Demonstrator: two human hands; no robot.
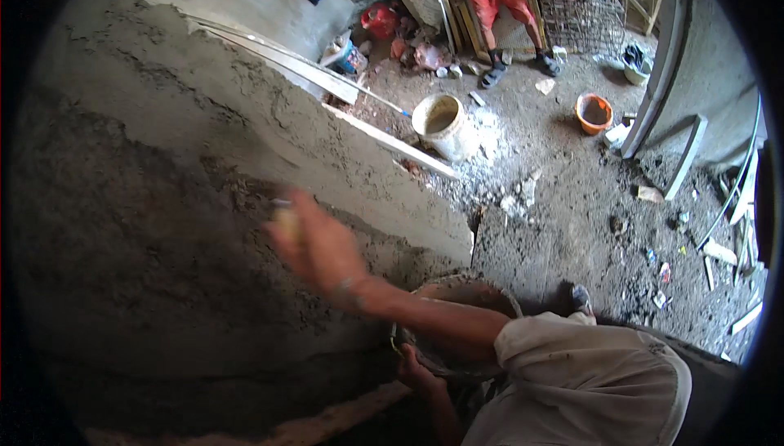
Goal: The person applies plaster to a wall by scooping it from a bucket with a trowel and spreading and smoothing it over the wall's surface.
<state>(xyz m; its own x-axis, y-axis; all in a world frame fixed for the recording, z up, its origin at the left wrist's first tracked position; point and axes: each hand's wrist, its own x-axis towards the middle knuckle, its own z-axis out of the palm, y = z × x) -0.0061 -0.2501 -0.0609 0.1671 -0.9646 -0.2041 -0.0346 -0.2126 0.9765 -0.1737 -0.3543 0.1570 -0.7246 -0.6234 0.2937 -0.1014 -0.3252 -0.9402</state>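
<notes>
My right hand (322, 246), smeared by motion, reaches out in front of the mortar-covered wall (147, 193). It is closed around a hand tool with a pale yellowish handle (286, 221); the working end cannot be made out. Below my right forearm is a round, mortar-stained basin (490, 289), partly hidden by that arm. My left hand (418, 371) is closed on the basin's near rim, where a thin yellow-green strip shows. Rough, dark mortar covers the wall's middle, with smoother grey patches above.
Beyond the wall's edge stand a pale bucket (445, 144) and an orange bucket (594, 126) on a debris-strewn floor (563, 201). A person in red shorts (500, 1) is at the back, beside a wire cage (584, 25). Long boards (392, 142) lie along the wall.
</notes>
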